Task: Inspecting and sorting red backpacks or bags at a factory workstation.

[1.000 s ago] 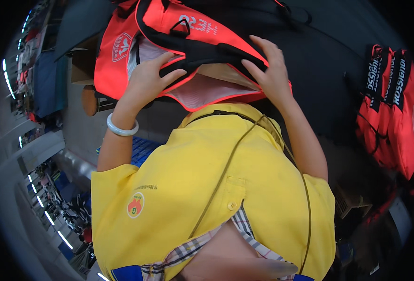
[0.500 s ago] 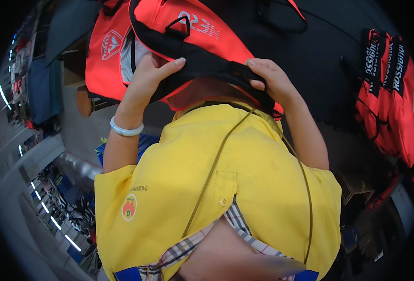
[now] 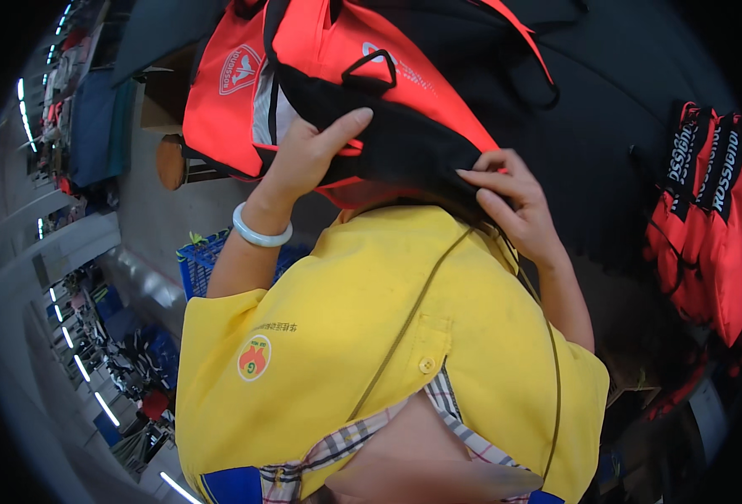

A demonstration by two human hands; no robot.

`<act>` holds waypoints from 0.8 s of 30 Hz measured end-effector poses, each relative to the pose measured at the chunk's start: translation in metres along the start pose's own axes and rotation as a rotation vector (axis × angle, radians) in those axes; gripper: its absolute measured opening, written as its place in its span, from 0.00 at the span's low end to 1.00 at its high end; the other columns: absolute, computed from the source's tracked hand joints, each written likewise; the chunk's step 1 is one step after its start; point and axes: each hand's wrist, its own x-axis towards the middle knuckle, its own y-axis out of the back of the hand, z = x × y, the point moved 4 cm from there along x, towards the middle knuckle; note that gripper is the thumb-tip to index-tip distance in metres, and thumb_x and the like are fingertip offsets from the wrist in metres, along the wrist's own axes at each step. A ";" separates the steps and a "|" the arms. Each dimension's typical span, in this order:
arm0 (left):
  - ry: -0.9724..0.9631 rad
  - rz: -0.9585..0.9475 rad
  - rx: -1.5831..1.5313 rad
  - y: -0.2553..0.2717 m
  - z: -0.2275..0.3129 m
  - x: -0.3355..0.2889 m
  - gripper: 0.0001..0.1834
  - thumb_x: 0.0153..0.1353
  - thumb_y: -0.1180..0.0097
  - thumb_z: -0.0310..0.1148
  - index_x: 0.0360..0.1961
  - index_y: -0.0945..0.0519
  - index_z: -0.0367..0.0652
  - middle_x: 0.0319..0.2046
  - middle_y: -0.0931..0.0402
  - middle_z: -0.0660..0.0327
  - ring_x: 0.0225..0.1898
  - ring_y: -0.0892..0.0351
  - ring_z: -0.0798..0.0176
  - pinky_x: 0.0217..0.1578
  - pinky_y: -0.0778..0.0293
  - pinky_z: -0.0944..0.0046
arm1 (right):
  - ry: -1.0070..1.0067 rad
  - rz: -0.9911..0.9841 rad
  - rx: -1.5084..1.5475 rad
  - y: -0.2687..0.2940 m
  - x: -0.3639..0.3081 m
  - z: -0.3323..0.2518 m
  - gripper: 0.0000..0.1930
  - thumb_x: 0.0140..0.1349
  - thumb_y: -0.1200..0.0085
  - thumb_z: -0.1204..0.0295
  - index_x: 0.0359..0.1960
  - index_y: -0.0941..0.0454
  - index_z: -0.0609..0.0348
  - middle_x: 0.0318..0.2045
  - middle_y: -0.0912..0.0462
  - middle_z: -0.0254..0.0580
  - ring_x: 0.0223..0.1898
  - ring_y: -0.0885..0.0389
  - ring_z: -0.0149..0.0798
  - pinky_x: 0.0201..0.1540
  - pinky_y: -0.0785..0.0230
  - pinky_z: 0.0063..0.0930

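A bright red and black bag (image 3: 438,101) lies across the dark work surface in front of me, with a black fabric panel (image 3: 417,151) along its near side. My left hand (image 3: 308,160) grips the panel's left part, thumb on top and the other fingers hidden beneath. At the panel's right end, my right hand (image 3: 518,206) has its fingers bent and pinched at the black edge. A black loop (image 3: 369,69) stands on the panel beyond my left thumb. Left of it, a pale grey lining (image 3: 266,105) shows in a gap in the bag.
Several red and black bags (image 3: 699,227) sit together at the far right. Dark cloth (image 3: 615,92) covers the surface beyond my right hand. A blue plastic basket (image 3: 199,265) stands below my left forearm, and a round brown stool top (image 3: 170,162) is at the left.
The view has shifted, so the scene sits further right and lower. My right hand's fingers have changed their hold on the panel's edge. My left hand keeps its grip.
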 end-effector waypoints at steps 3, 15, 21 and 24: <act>-0.138 -0.091 0.112 -0.009 0.015 -0.010 0.12 0.63 0.41 0.29 0.44 0.21 0.33 0.36 0.20 0.67 0.38 0.23 0.71 0.40 0.27 0.69 | 0.116 0.248 -0.093 0.019 0.017 -0.025 0.13 0.58 0.44 0.75 0.46 0.20 0.60 0.43 0.25 0.44 0.48 0.26 0.42 0.52 0.35 0.30; -0.373 -0.176 1.111 0.039 0.076 -0.013 0.14 0.57 0.39 0.39 0.33 0.20 0.36 0.32 0.22 0.53 0.41 0.24 0.49 0.45 0.31 0.54 | 0.122 0.377 0.823 0.040 0.078 -0.035 0.04 0.68 0.48 0.75 0.42 0.24 0.59 0.35 0.21 0.32 0.38 0.22 0.25 0.46 0.30 0.19; -0.516 -0.150 0.883 0.075 0.064 0.004 0.12 0.59 0.39 0.35 0.39 0.25 0.41 0.43 0.24 0.59 0.54 0.29 0.53 0.58 0.39 0.52 | 0.264 0.401 0.782 0.091 0.063 -0.024 0.06 0.68 0.47 0.74 0.44 0.23 0.60 0.35 0.19 0.34 0.36 0.22 0.25 0.42 0.30 0.18; -0.567 -0.162 0.672 0.048 0.077 0.018 0.09 0.61 0.43 0.28 0.41 0.26 0.38 0.44 0.24 0.59 0.53 0.28 0.55 0.57 0.37 0.56 | -0.033 0.783 0.037 0.119 0.053 -0.040 0.09 0.66 0.47 0.75 0.45 0.23 0.63 0.36 0.20 0.33 0.38 0.23 0.24 0.43 0.32 0.16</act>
